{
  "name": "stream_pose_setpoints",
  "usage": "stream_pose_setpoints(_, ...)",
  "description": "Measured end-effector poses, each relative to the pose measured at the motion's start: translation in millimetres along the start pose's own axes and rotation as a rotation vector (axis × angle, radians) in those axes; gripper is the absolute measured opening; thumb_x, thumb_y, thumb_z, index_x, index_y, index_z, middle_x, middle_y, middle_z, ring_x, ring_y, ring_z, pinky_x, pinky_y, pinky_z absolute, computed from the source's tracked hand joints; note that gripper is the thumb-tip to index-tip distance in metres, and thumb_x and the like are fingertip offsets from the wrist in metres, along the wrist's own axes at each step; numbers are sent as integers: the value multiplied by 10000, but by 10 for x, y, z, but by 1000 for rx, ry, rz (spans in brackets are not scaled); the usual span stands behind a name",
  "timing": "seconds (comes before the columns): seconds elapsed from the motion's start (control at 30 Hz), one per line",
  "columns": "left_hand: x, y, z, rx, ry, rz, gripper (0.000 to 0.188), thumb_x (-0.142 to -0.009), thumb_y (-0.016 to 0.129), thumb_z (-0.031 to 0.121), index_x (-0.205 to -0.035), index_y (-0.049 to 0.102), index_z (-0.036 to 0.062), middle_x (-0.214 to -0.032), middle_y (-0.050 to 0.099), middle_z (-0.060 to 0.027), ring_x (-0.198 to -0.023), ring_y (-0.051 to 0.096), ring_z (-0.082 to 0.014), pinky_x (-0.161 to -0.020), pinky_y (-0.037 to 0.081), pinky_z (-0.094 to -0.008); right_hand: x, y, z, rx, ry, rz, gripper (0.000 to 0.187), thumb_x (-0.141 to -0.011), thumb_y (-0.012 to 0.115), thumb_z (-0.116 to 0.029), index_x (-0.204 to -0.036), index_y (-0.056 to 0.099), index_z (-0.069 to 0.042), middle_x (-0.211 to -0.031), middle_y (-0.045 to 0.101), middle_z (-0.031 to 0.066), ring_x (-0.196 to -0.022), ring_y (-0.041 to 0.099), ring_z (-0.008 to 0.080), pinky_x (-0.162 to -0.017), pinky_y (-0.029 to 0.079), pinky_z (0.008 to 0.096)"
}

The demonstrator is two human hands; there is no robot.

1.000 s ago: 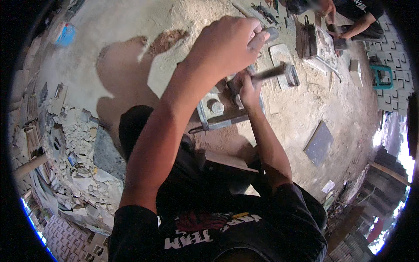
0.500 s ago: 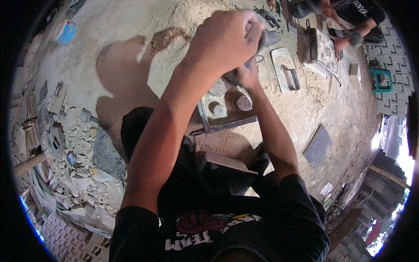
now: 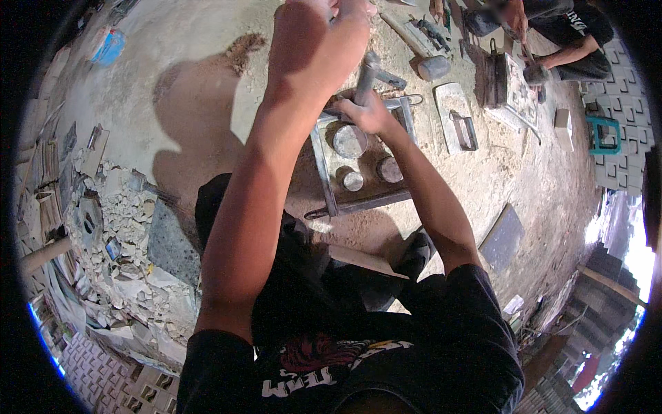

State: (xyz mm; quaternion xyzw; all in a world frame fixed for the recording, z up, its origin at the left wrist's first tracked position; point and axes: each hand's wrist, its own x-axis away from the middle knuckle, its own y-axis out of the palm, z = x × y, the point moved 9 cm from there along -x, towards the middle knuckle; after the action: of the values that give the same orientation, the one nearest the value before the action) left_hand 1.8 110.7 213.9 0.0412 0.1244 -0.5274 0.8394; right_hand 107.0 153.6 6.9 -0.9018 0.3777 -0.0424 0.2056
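Note:
My right hand is closed around a thick grey rod-shaped tool, held over the far part of a metal moulding frame. My left hand is raised beyond the frame, its fingers curled and partly cut off by the upper edge; what they hold, if anything, is hidden. Inside the frame lie a large round disc, a smaller disc and a thick round piece. Long handles stick out from the frame's corners.
A mallet lies beyond the frame, and a flat float with a handle to its right. At the far right a co-worker's hand works by another moulding box. Rubble is heaped at the left.
My left hand has moved up and to the left, away from my right hand. My right hand has shifted slightly left with the rod, uncovering more of the frame and the large disc.

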Motion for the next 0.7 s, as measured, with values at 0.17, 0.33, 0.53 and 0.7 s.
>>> stream_pose_setpoints(0.17, -26, -58, -157, 175, -36, 52, 320, -977, 427, 250, -931, 569, -33, -794, 630, -100, -728, 590, -130, -648, 464, -276, -52, 1, -120, -76, 111, -57, 311, -754, 597, -263, -674, 517, 27, -560, 473, 53, -542, 448, 136, -512, 381, 348)
stream_pose_setpoints(0.33, -15, -240, -80, 76, -63, 56, 375, -978, 442, 322, -974, 567, -30, -832, 634, -96, -751, 594, -137, -662, 466, -271, -19, 171, -177, -115, 57, -62, 239, -742, 617, -199, -690, 522, 14, -580, 497, 62, -580, 471, 137, -535, 398, 341)
stream_pose_setpoints(0.53, -44, -231, -153, 275, -37, 105, 360, -966, 467, 326, -953, 563, -20, -840, 635, -76, -738, 586, -129, -642, 459, -262, 65, 352, 144, 54, 134, -201, 303, -798, 570, -234, -938, 609, 32, -759, 601, 76, -709, 540, 149, -649, 450, 312)
stream_pose_setpoints(0.7, 8, -351, -65, 96, -13, 27, 333, -958, 482, 312, -928, 554, -12, -815, 618, -63, -720, 561, -108, -626, 447, -261, 17, 259, -363, -184, 153, -234, 325, -803, 560, -285, -901, 612, 20, -747, 579, 53, -728, 528, 134, -668, 436, 298)
